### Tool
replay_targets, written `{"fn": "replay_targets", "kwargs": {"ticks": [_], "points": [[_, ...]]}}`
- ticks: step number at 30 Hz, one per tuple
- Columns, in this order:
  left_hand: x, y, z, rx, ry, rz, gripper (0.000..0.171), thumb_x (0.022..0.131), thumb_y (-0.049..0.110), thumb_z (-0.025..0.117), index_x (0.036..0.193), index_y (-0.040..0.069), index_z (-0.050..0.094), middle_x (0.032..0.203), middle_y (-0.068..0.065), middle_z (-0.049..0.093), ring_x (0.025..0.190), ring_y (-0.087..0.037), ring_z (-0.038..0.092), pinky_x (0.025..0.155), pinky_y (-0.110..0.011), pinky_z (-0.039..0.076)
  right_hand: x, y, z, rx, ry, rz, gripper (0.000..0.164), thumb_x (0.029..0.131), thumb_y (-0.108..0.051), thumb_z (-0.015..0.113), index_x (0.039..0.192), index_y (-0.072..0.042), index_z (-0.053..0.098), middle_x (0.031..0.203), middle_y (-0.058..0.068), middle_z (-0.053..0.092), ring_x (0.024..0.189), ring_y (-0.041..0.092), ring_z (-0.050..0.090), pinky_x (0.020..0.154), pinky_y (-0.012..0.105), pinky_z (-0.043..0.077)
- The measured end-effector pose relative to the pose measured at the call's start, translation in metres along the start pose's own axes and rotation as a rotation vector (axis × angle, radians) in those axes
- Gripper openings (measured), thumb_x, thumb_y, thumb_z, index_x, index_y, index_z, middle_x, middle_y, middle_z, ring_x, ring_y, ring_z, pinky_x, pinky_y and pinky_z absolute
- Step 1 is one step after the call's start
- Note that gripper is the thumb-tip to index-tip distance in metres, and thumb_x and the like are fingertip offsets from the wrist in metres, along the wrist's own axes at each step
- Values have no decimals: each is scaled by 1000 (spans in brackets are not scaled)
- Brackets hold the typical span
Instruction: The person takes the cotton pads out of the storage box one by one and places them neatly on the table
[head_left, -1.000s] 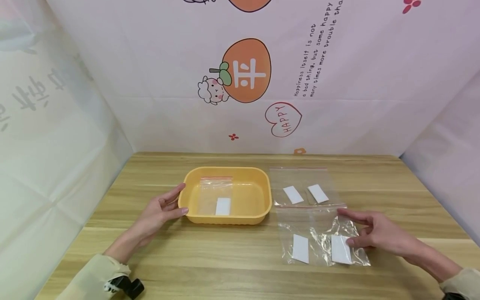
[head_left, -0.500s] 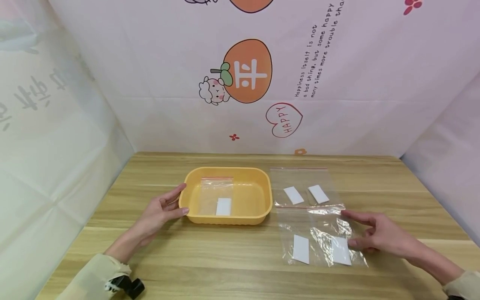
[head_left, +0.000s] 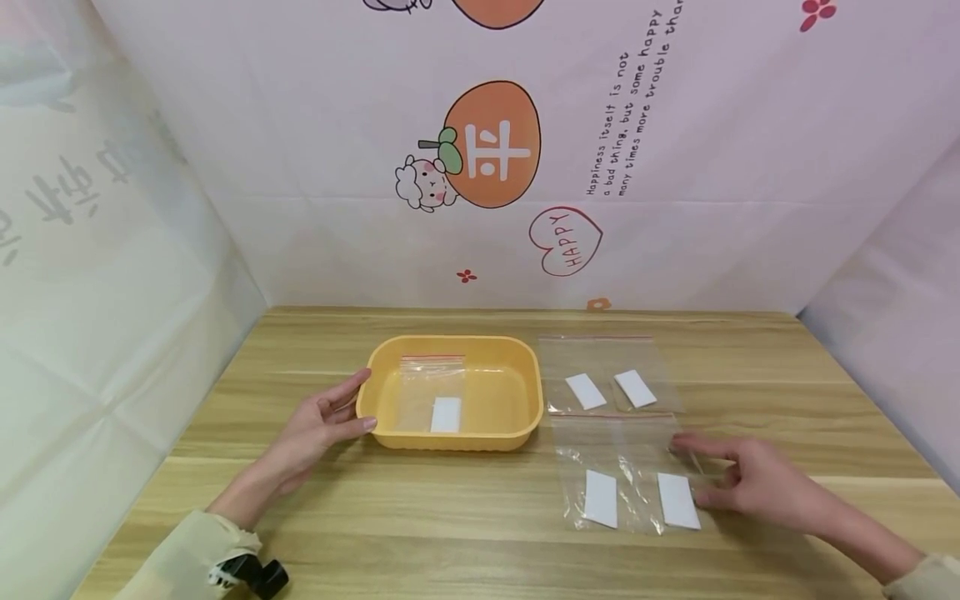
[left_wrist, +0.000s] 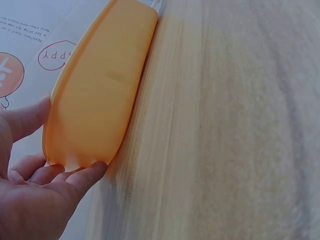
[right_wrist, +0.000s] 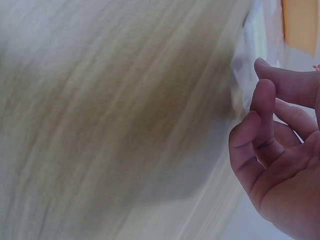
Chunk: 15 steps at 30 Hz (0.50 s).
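Note:
At the left end of a yellow plastic tray (head_left: pixel 510 400), my left hand (head_left: pixel 311 429) grips the wall, its thumb and fingers spread round the corner. Inside the tray lies a small clear zip-lock bag (head_left: pixel 420 400) with a white rectangular piece (head_left: pixel 446 414) in it. To the right, clear bags with red zip lines lie in two rows, each row showing two white pieces. My right hand (head_left: pixel 765 483) holds the right edge of the front right zip-lock bag (head_left: pixel 637 446), fingers curled in the right wrist view. Its thumb is near the white piece (head_left: pixel 678 502).
A wooden table (head_left: pixel 450 525) carries everything. Behind it rises a printed white backdrop (head_left: pixel 337 250), with plain cloth at both sides. The back bags (head_left: pixel 600 354) lie beside the tray's right end. A black strap device (head_left: pixel 258 575) sits on the left wrist.
My right hand shifts slightly, and the front right bag's right edge draws left and in toward the fingers, its piece moving slightly left. My left hand and the tray stay put.

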<state>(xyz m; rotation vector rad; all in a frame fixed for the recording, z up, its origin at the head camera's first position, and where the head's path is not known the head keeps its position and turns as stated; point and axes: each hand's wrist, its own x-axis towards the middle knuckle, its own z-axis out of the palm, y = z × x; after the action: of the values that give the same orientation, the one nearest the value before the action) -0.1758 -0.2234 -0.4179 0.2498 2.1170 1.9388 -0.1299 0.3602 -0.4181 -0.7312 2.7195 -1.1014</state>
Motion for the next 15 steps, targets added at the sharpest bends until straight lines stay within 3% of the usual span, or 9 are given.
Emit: {"fn": "replay_targets", "kwargs": {"ticks": [4,15], "points": [[-1,-1,0,0,-9,8,87,98,9,76,167,4,24,173,-17,16,150,-41,36,101,-24,50,-1,3,1,30,-44,-1,67,86,-8,87,142,13,58,140,39,55,49,-4,25,43,22,40],[-3,3,-1,9,-10,14,84,99,10,75,167,6,25,173,-17,15,151,-40,33,102,-22,48,-6,4,3,-48,-5,-18,64,84,-6,88,140,10,61,139,38,55,48,-5,28,41,23,39]]}}
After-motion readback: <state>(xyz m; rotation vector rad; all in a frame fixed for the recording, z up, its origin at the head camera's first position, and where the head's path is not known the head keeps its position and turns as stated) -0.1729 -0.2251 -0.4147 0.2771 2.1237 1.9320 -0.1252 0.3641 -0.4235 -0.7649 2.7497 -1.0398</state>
